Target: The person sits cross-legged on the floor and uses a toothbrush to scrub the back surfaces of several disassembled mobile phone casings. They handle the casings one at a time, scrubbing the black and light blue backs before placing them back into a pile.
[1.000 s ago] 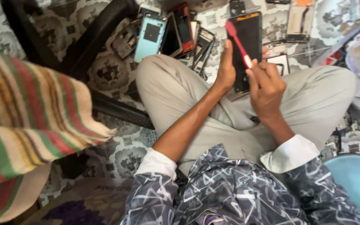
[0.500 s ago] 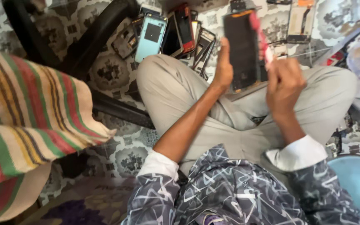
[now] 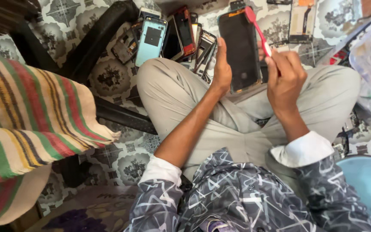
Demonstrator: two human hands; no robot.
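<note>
I sit cross-legged on a patterned floor. My left hand (image 3: 222, 68) holds a dark phone screen panel (image 3: 240, 49) upright by its left edge, above my knees. My right hand (image 3: 285, 78) grips a red toothbrush (image 3: 257, 29), whose head rests at the panel's top right corner. Both forearms reach forward over my beige trousers.
A pile of phone parts lies beyond my knees, among them a light blue back cover (image 3: 151, 39) and a red-edged phone (image 3: 184, 30). A black chair leg (image 3: 95, 43) slants at the left. A striped cloth (image 3: 26, 124) covers the left; a blue tub (image 3: 366, 184) sits at the lower right.
The toothbrush has slid from the panel's middle up to its top right corner. The panel has tilted more upright and both hands have shifted slightly right.
</note>
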